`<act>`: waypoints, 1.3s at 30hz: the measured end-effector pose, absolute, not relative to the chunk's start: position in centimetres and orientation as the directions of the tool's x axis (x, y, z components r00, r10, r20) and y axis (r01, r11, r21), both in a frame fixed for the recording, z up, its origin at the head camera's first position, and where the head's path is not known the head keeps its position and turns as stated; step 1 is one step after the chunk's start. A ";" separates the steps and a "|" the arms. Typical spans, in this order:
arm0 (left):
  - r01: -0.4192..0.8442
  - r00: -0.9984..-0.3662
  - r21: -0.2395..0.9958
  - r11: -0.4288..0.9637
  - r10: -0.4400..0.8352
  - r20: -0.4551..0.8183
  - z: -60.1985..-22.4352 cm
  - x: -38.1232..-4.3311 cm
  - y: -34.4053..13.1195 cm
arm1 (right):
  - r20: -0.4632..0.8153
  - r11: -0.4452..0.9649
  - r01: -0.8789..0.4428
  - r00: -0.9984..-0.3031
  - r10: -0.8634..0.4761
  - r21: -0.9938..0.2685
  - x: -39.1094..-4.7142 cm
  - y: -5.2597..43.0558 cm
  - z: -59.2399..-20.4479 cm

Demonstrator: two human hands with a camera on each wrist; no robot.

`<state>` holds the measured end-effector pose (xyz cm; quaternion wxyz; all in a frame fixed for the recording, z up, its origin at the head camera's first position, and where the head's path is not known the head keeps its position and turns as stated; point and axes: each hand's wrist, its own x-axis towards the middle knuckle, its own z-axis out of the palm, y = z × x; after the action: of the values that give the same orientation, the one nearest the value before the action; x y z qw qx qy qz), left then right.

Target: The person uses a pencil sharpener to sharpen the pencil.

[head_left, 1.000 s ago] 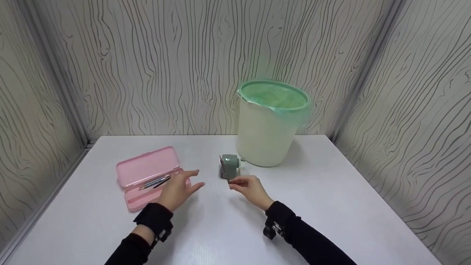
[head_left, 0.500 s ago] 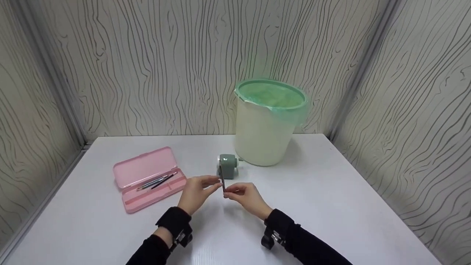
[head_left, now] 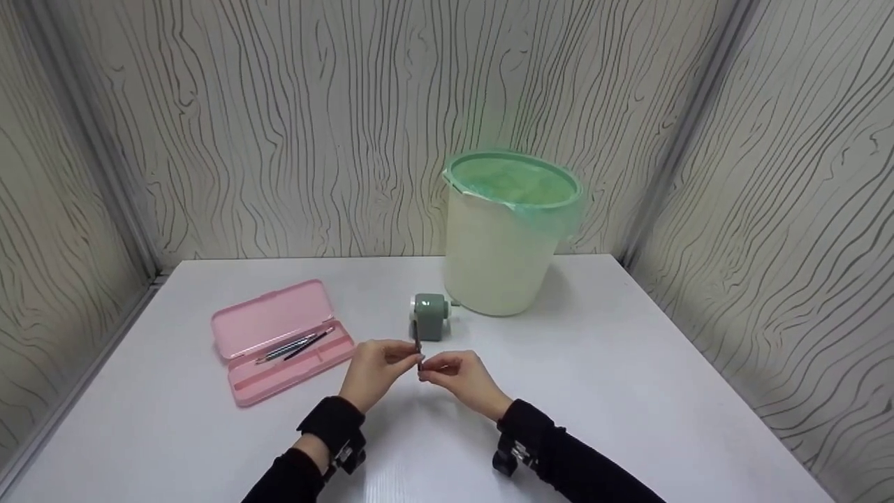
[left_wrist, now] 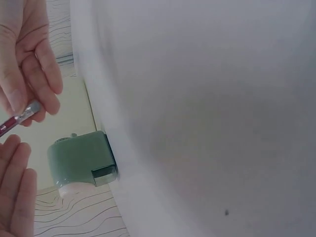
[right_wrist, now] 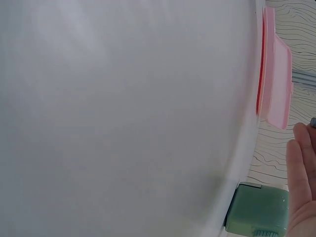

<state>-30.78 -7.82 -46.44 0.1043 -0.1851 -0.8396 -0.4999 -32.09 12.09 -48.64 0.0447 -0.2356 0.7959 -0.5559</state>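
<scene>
A dark red pencil (left_wrist: pixel 11 123) with a silver-banded end points away from me toward a green crank pencil sharpener (head_left: pixel 430 318). My right hand (head_left: pixel 464 377) pinches its near end between thumb and fingers. Farther up the shaft, my left hand (head_left: pixel 377 370) has thumb and forefinger around the pencil, while its other fingers (left_wrist: pixel 22 202) stretch out in the left wrist view. The sharpener stands on the table just beyond both hands, its crank to the right. In the right wrist view, some fingers (right_wrist: pixel 301 173) overlap the sharpener (right_wrist: pixel 259 210).
An open pink pencil case (head_left: pixel 272 384) lies to the left of my hands, with a few pencils (head_left: pixel 297 346) in it. Behind the sharpener to the right stands a tall pale bin (head_left: pixel 496 258) with a green liner. Wood-patterned walls (head_left: pixel 335 126) enclose the white table (head_left: pixel 594 370).
My left hand has come right from over the pencil case and taken hold of the pencil. My right hand has drawn the pencil back toward me, slightly leftward.
</scene>
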 end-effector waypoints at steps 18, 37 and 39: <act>0.474 -0.881 0.690 0.548 0.296 0.369 -45.9 -30.8 -8.4 | 0.216 0.362 -0.391 -0.873 -0.438 -0.846 -32.3 12.8 -48.4; 0.535 -0.648 -0.303 0.789 0.613 0.452 -45.2 -30.1 -7.7 | 0.396 0.507 -0.670 -0.736 -0.550 -0.542 -32.5 14.2 -46.2; 0.534 -0.641 -0.319 0.783 0.621 0.451 -45.3 -30.0 -7.5 | 0.414 0.527 -0.714 -0.698 -0.584 -0.461 -32.4 14.1 -46.0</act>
<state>-30.05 -7.52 -45.27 0.2778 -0.3199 -0.9024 0.0781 -32.40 14.09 -46.04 -0.1044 -0.3740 0.8675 -0.3109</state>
